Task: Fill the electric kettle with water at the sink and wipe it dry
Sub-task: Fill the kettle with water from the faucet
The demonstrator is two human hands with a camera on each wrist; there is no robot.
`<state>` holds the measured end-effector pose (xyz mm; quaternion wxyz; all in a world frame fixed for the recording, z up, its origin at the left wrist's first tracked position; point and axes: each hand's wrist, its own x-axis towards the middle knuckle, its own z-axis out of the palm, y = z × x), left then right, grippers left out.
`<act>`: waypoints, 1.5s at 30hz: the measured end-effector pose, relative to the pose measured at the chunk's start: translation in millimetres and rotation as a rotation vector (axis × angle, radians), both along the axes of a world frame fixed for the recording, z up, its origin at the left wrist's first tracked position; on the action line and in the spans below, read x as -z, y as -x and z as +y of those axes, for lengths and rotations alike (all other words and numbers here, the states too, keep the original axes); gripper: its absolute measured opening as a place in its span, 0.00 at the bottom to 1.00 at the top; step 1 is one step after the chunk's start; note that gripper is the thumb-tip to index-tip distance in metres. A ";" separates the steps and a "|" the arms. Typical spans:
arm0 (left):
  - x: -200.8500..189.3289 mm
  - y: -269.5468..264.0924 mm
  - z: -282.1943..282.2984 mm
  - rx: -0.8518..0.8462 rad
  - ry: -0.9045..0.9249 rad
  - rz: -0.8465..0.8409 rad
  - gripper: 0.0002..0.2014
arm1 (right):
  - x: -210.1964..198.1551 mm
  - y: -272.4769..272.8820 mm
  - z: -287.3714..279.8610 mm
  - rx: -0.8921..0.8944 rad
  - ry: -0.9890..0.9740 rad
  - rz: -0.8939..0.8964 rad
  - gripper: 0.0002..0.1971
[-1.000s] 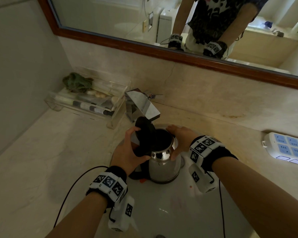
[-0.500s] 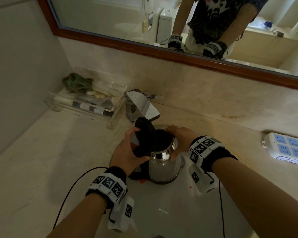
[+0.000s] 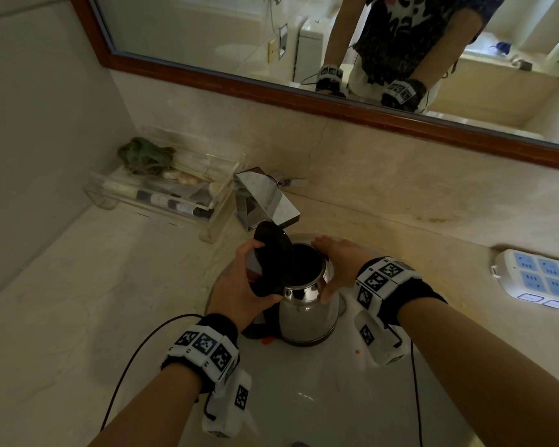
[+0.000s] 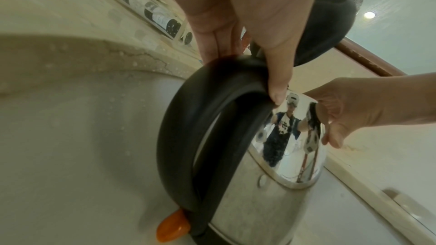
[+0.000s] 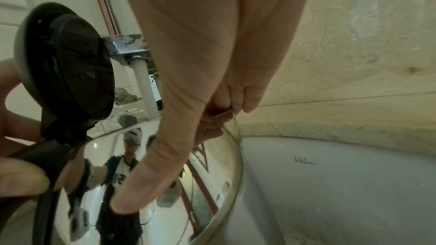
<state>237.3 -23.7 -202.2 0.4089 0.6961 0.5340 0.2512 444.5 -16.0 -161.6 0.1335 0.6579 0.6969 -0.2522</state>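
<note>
The electric kettle (image 3: 307, 304) is stood upright in the basin of the sink (image 3: 320, 398), just in front of and below the faucet (image 3: 265, 201), with its black lid (image 3: 271, 250) swung up and the mouth left open. The black handle (image 4: 200, 128), on the side of the kettle away from the power strip (image 3: 542, 279), is gripped by the left hand (image 3: 239, 285), the fingers being curled round its top. The polished shoulder on the opposite side is steadied by the right hand (image 3: 339, 269), whose fingers are laid nearly straight against the metal.

The body is judged to be stiff, thin steel, light while empty and markedly heavier once filled. The mirror finish is likely to be slippery, more so when wet, so the weight is best carried by the moulded handle, the shell being only braced. The hinged lid is probably the weakest part and should not be lifted by. No water is seen running.
</note>
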 end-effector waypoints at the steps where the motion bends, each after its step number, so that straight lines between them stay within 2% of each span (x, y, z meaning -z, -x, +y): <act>1: 0.4 -0.1 0.1 0.001 -0.001 -0.001 0.45 | -0.2 -0.2 0.0 -0.001 0.003 -0.002 0.55; 45: -2.8 1.4 0.9 0.007 0.007 -0.005 0.44 | 2.4 1.2 1.1 0.007 -0.002 0.005 0.55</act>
